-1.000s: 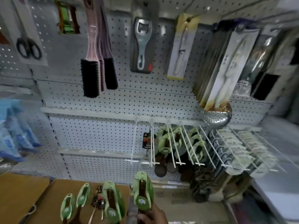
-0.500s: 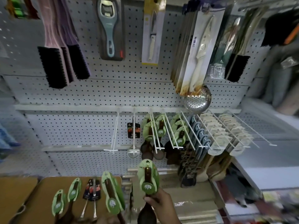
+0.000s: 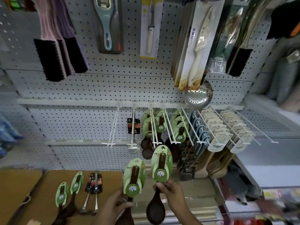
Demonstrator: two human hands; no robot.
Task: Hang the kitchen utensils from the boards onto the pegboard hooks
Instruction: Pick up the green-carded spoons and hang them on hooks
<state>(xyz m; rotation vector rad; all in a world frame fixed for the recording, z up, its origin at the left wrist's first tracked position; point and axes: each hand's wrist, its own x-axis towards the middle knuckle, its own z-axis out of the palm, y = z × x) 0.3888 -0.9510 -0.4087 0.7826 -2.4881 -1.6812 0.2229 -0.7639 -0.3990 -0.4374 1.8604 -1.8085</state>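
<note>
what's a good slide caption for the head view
Each hand, left hand and right hand, holds a green-carded wooden spoon below the pegboard hooks.

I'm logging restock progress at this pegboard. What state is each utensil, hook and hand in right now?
Right hand: grips a green-carded wooden spoon, raised below the hooks, not yet hung.
Left hand: grips a second carded spoon.
Leftmost hook: bare.
Next hook: holds a metal ladle.
Board: two carded spoons and two ladles lying flat.
</note>
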